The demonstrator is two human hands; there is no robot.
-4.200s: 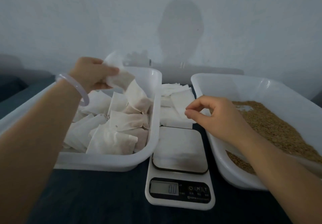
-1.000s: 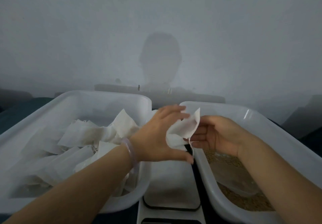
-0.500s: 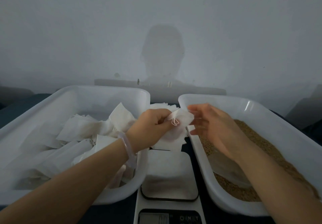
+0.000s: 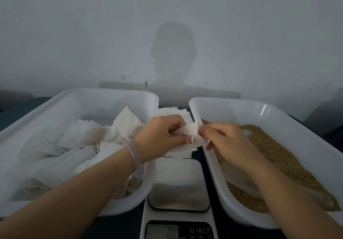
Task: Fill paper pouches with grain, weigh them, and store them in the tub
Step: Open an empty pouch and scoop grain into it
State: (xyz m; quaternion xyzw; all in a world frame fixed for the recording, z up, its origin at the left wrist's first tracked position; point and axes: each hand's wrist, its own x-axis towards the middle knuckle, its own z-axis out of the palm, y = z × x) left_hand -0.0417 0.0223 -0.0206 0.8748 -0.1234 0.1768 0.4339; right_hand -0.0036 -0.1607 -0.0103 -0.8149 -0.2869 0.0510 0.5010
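Note:
An empty white paper pouch [image 4: 191, 133] with a thin drawstring loop is held above the gap between the two tubs. My left hand [image 4: 159, 136] grips its left side and my right hand [image 4: 222, 138] pinches its right edge. The left white tub [image 4: 128, 204] holds several filled pouches [image 4: 83, 145]. Brown grain [image 4: 274, 155] fills the right white tub [image 4: 213, 170]. A digital kitchen scale [image 4: 179, 184] with a bare platform sits between the tubs, below my hands.
A stack of empty pouches [image 4: 176, 112] lies behind the scale, partly hidden by my hands. A translucent scoop [image 4: 239, 179] rests in the grain under my right forearm. A grey wall stands close behind the tubs, and a dark cloth covers the table.
My right hand has closed in and taken hold of the pouch's right edge. The pouch, bunched in my left hand half a second ago, now stretches between both hands.

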